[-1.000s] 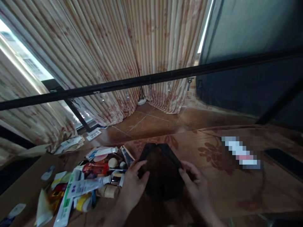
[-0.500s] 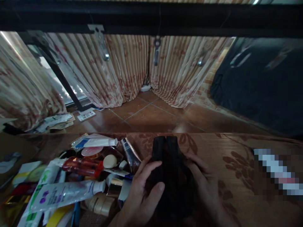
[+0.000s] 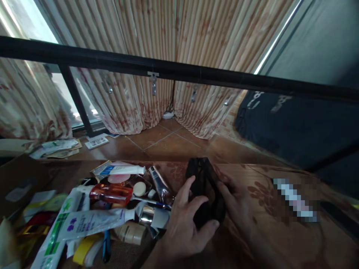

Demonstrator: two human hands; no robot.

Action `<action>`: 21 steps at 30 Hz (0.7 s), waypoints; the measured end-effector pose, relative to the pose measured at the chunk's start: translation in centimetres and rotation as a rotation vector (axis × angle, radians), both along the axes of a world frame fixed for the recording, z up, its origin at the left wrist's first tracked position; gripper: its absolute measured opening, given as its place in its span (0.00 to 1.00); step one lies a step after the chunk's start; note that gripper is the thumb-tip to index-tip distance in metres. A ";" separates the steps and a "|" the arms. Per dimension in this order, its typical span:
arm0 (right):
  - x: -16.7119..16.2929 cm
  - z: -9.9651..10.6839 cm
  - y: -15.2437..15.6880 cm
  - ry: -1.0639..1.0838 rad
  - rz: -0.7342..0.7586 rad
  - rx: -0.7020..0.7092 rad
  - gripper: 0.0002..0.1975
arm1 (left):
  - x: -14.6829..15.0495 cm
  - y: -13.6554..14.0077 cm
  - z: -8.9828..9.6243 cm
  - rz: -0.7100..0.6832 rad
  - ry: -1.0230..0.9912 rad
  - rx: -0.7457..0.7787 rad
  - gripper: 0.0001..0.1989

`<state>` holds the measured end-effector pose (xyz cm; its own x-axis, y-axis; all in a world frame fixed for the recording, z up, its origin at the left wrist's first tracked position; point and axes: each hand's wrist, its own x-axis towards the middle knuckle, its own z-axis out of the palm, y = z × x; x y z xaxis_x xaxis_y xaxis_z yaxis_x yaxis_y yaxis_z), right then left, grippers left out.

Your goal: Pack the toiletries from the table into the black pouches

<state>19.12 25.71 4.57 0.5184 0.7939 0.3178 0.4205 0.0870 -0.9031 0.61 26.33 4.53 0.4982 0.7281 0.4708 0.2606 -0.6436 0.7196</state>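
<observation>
Right now your left hand (image 3: 186,222) has its fingers spread over the near left side of a black pouch (image 3: 209,183); whether they grip it cannot be told. Your right hand (image 3: 238,198) grasps the pouch's right side, keeping it between your hands over the table (image 3: 266,224). Left of them lie a tube (image 3: 97,223) and a red bottle (image 3: 110,193); beyond, striped curtains (image 3: 140,33) hang.
</observation>
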 end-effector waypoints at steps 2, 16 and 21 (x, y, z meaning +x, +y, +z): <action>-0.2 0.3 0.2 -0.071 0.039 0.030 0.17 | 0.0 0.1 0.3 0.033 -0.009 0.024 0.18; 1.3 -0.1 -0.9 -0.201 0.331 0.161 0.07 | 0.5 2.1 -0.7 0.062 0.037 0.169 0.10; 1.3 0.9 -1.4 -0.224 0.402 0.169 0.06 | 0.4 2.7 -1.3 0.119 0.069 0.242 0.10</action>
